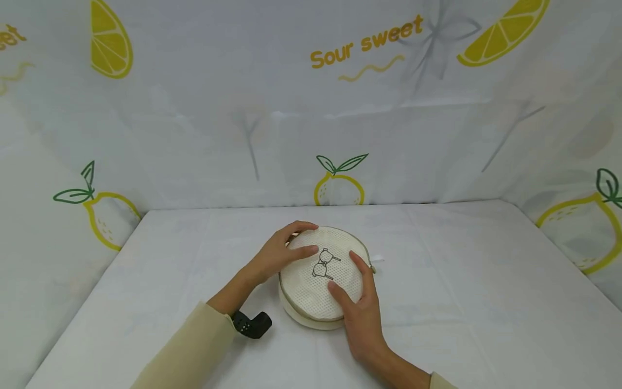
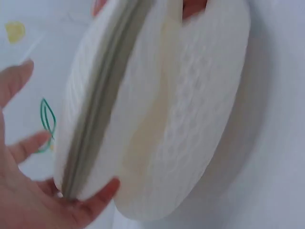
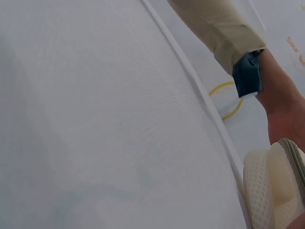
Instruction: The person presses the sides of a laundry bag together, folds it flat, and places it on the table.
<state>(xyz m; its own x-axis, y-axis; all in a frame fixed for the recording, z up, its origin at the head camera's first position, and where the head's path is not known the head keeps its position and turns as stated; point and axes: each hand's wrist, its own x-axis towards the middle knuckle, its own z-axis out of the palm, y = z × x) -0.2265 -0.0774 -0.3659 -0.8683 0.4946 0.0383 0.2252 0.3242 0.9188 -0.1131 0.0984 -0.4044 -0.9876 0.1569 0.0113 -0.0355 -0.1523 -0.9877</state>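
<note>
A round, cream-white mesh laundry bag [image 1: 298, 289] with a dark line drawing on its face is held between both hands over the table. My left hand [image 1: 274, 258] grips its upper-left rim, thumb lying on the mesh face. On the lower right, my right hand [image 1: 365, 319] holds the bag with thumb and index finger on the face; its other fingers are hidden. In the left wrist view, the bag's thick padded side [image 2: 205, 90] and grey zip band [image 2: 97, 102] show, with left fingers spread around the lower edge. Only part of the bag [image 3: 259, 191] shows in the right wrist view.
A white cloth covers the table [image 1: 466, 302]. Behind it hangs a white curtain [image 1: 194, 151] printed with lemons and lettering. A black wrist-worn device [image 1: 255, 325] juts from the left wrist just above the cloth. A small white tag [image 1: 378, 259] sticks out at the bag's right.
</note>
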